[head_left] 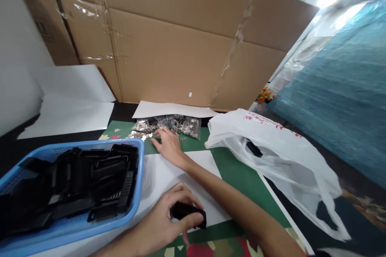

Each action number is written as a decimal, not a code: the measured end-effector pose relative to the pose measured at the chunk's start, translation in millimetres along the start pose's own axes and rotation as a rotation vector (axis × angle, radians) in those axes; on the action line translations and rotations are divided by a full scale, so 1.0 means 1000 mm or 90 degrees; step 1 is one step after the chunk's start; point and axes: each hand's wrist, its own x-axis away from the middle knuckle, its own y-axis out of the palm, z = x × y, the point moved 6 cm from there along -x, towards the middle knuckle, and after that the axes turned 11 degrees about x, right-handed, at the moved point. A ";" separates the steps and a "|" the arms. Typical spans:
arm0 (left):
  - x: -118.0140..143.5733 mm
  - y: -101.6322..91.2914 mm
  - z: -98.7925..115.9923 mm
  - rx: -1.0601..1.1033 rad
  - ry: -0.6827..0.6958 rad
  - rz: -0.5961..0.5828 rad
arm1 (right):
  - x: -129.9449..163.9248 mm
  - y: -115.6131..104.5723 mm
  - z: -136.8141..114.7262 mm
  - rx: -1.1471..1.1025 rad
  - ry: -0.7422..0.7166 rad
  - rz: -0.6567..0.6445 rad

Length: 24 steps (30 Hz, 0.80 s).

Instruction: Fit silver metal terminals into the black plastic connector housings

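My left hand is at the bottom centre, closed around a small black plastic part above a white paper sheet. My right hand is stretched forward across the sheet. Its fingers are spread, and the fingertips rest on loose silvery metal pieces on the green mat. These pieces spill from a clear bag of metal pieces just beyond the hand. I cannot see anything gripped in the right hand.
A blue plastic basket full of black plastic parts stands at the left. At the right lies a white plastic bag with a black part in it. A cardboard wall closes the back, with white sheets at its left.
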 end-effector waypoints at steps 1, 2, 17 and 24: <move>-0.001 -0.001 0.000 0.003 0.010 0.010 | -0.009 0.006 0.000 0.011 0.012 0.000; -0.002 -0.002 -0.001 -0.003 0.019 0.023 | -0.016 0.012 0.001 0.018 0.023 0.000; -0.004 -0.020 0.024 -0.133 0.071 0.117 | -0.035 0.028 0.028 -0.127 0.029 -0.094; -0.005 -0.026 0.019 -0.195 0.095 0.165 | -0.032 0.030 0.031 -0.189 -0.052 -0.129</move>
